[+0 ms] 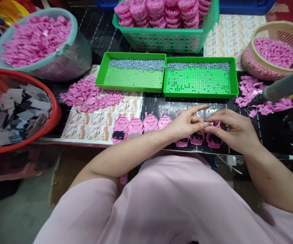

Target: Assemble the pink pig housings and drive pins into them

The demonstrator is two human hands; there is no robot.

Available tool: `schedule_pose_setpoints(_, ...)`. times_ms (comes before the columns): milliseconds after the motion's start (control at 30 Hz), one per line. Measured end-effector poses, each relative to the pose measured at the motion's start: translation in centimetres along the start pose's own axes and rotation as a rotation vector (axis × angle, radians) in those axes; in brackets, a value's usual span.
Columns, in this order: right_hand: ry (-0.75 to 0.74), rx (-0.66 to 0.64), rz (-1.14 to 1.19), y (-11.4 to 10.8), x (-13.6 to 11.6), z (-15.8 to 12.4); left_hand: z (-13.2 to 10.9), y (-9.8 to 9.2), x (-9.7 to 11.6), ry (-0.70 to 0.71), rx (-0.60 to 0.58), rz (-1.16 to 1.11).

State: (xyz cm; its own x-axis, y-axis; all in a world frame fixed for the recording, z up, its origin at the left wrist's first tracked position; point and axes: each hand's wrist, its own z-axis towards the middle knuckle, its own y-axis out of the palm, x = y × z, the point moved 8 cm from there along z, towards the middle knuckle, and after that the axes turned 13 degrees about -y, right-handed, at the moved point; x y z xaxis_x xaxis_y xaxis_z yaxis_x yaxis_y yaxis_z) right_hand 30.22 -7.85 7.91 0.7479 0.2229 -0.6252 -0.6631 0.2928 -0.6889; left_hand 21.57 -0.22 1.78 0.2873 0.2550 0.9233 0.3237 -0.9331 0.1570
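My left hand [188,121] and my right hand [235,130] meet over the right part of a row of pink plastic casings. Thumb and fingers are pinched together on both, fingertips touching; whatever lies between them is too small or hidden to name. The left index finger points out to the right. Below the hands lie pink casings with dark plates, one [214,139] under my right hand and another [197,139] beside it. More casings line up leftward, such as the end one [119,127] with a black plate and another [150,122] with a grey plate. My left forearm and hands cover part of the row.
Beyond the row stand two green trays, left [131,88] and right [199,93], holding small metal screws. Baskets of pink parts stand left [72,56], back [161,39] and right [256,66]. A red basket [56,112] holds plates. A grey tool [286,83] juts in at right.
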Motion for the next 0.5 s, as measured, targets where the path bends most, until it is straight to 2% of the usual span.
schedule_pose_setpoints(67, 0.035, 0.053, 0.060, -0.7, 0.8, -0.2, 0.0, 0.8, 0.2, 0.032, -0.045, 0.052)
schedule_pose_setpoints(133, 0.163, 0.168, 0.139, -2.0, 2.6, -0.7, -0.2, 1.3, 0.7, 0.136, -0.024, 0.192)
schedule_pose_setpoints(200, 0.312, 0.292, 0.182, -3.2, 4.9, -1.5, -0.8, 2.2, 1.5, 0.312, 0.053, 0.476)
schedule_pose_setpoints(233, 0.368, 0.311, 0.178, -3.4, 5.9, -1.7, -1.2, 3.0, 1.7, 0.403, 0.088, 0.656)
schedule_pose_setpoints(300, 0.416, 0.229, 0.136, -2.8, 7.4, -1.7, -1.6, 5.0, 1.3, 0.547, 0.108, 1.013)
schedule_pose_setpoints(367, 0.429, 0.097, 0.084, -1.6, 8.5, -1.4, -1.5, 6.8, 0.2, 0.619, 0.083, 1.274)
schedule_pose_setpoints(500, 0.431, -0.005, 0.020, -0.2, 9.4, -0.6, -1.1, 8.0, -1.3, 0.663, 0.107, 1.479)
